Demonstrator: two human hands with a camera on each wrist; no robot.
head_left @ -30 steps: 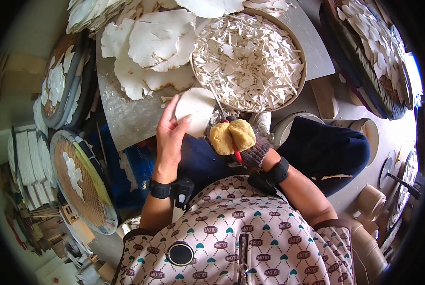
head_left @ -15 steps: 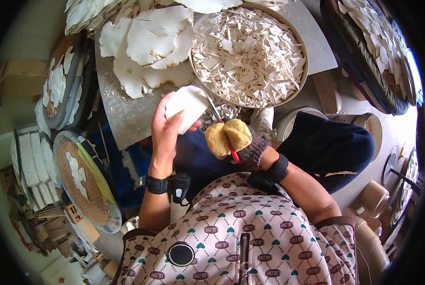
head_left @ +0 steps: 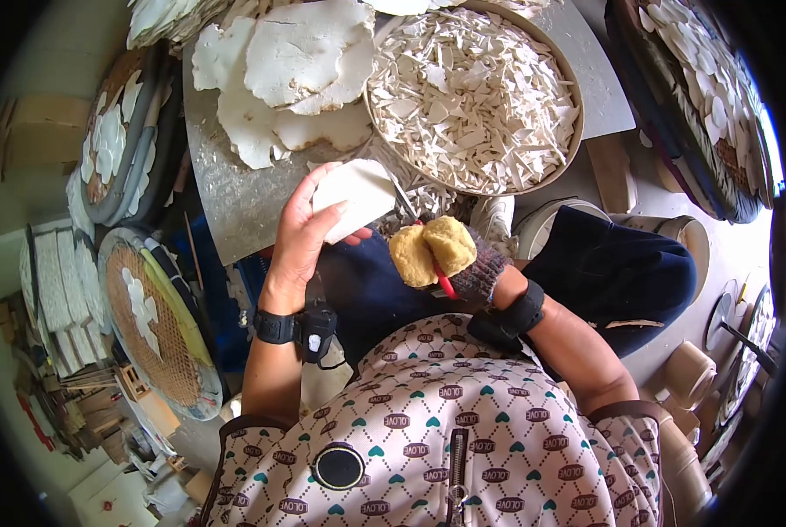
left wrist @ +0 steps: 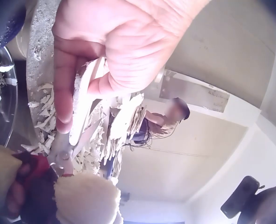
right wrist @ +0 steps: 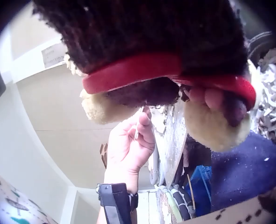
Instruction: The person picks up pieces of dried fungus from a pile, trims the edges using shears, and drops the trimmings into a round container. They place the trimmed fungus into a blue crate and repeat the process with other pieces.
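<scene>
Scissors [left wrist: 65,156] could nick the left hand [head_left: 305,230], pinching the sheet [head_left: 364,195] close to the blades, if the cut strays; right hand [head_left: 479,274] grips scissors; sheet's between hands, near the basin [head_left: 578,114]; count: one sheet, one scissors, two yellow pads [head_left: 411,256], one basin.

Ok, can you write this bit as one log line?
left hand: holds white piece | right hand: gloved, grips red-handled scissors | round container: holds white scraps

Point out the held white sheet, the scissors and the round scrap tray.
White sheet [head_left: 360,198]: head view, middle of its upper face.
Scissors [left wrist: 65,155]: left wrist view, at the pivot.
Round scrap tray [head_left: 578,110]: head view, right side of its rim.
</scene>
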